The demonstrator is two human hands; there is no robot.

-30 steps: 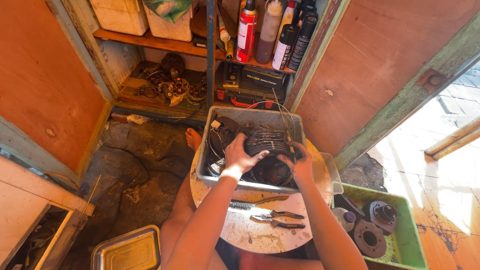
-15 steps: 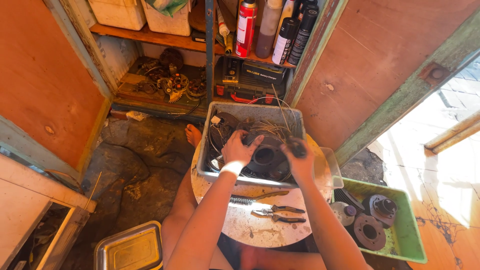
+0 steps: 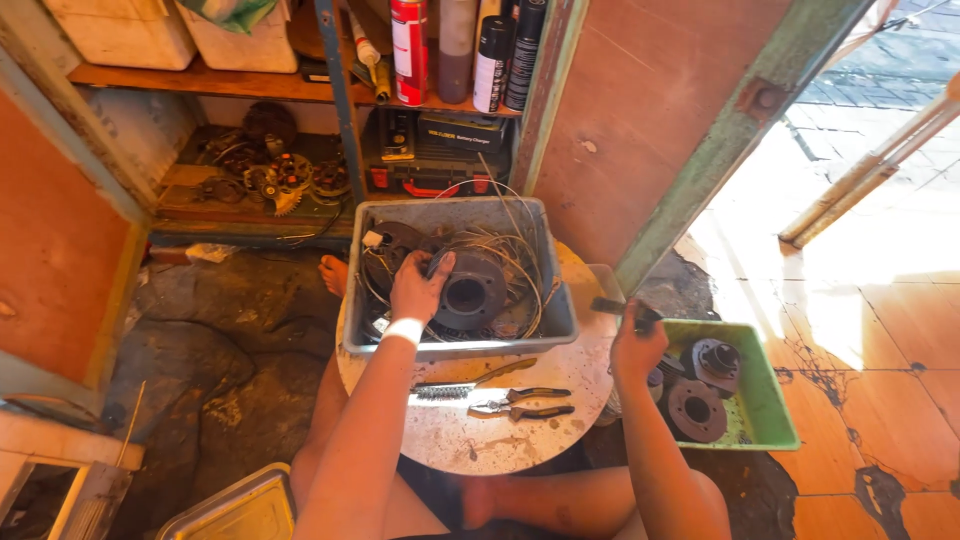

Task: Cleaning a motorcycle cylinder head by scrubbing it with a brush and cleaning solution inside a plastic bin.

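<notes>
The right hand [image 3: 638,345] has left the grey tub [image 3: 455,345] and now pinches a small dark part [image 3: 622,308] above the green tray's [image 3: 775,420] left edge. The left hand [image 3: 420,288] still grips the dark hub [image 3: 470,290], fingers curled, inside the tub.

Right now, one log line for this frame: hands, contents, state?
left hand: gripping round dark metal hub in grey plastic bin | right hand: holding small dark part above green plastic tray | pliers: idle

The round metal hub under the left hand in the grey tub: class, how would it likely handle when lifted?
The hub looks thick and metallic, so probably heavy and rigid. Loose wires lie around it and may snag. The left hand grips its rim.
</notes>
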